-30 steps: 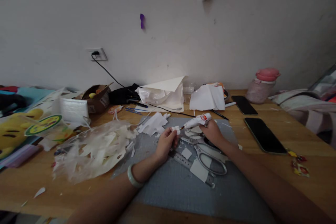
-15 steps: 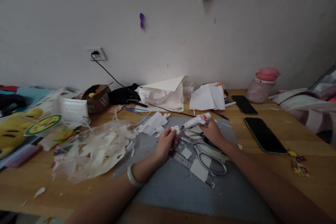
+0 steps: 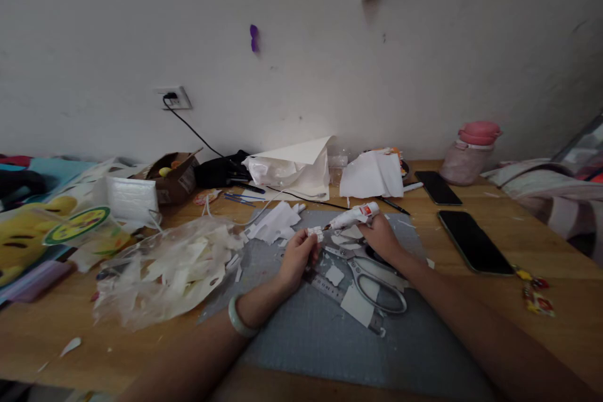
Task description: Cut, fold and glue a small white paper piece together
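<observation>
My left hand (image 3: pixel 298 256) is closed, pinching a small white paper piece (image 3: pixel 315 234) between thumb and fingers. My right hand (image 3: pixel 379 236) is wrapped round a white glue tube (image 3: pixel 351 217) with a red label, tilted so that its dark nozzle meets or nearly meets the paper piece. Below the hands, scissors with grey handles (image 3: pixel 380 292) lie on the grey cutting mat (image 3: pixel 301 352). A metal ruler (image 3: pixel 325 287) lies slantwise beside them, with a white paper square (image 3: pixel 360 304) over part of it. The fingertips of my right hand are partly hidden behind the tube.
A clear plastic bag of paper scraps (image 3: pixel 174 270) sits at the left. To the right are two phones (image 3: pixel 475 242) (image 3: pixel 438 188), a pink-lidded bottle (image 3: pixel 468 154) and small wrapped sweets (image 3: pixel 537 298). Crumpled white paper (image 3: pixel 276 223) and a thin black cable (image 3: pixel 306 196) lie behind the hands.
Almost nothing differs. Both hands keep their places, with the glue tube's nozzle still at the paper piece; the view has shifted very slightly.
</observation>
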Available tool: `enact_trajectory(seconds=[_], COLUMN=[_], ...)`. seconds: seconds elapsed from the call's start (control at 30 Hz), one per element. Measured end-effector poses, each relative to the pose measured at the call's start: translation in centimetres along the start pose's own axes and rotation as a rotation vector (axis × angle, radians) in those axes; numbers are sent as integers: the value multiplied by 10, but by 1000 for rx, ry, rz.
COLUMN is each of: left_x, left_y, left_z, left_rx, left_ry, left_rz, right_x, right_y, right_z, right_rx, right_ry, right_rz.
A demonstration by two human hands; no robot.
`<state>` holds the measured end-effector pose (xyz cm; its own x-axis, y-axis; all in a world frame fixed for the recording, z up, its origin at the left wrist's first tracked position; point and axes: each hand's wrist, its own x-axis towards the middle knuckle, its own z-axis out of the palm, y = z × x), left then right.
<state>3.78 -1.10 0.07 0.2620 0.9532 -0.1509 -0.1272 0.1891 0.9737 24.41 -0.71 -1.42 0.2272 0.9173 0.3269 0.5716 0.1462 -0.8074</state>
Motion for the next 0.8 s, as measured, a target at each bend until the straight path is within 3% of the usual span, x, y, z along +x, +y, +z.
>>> enact_trajectory(seconds=[0.8], left_x=[-1], left_y=[1], left_z=[0], left_rx=[-11], left_ry=[-20], left_rz=[-4], right_x=[0], right_y=[-7], right_z=[-1], right_rx=[-46], right_ry=[67], right_rz=[17])
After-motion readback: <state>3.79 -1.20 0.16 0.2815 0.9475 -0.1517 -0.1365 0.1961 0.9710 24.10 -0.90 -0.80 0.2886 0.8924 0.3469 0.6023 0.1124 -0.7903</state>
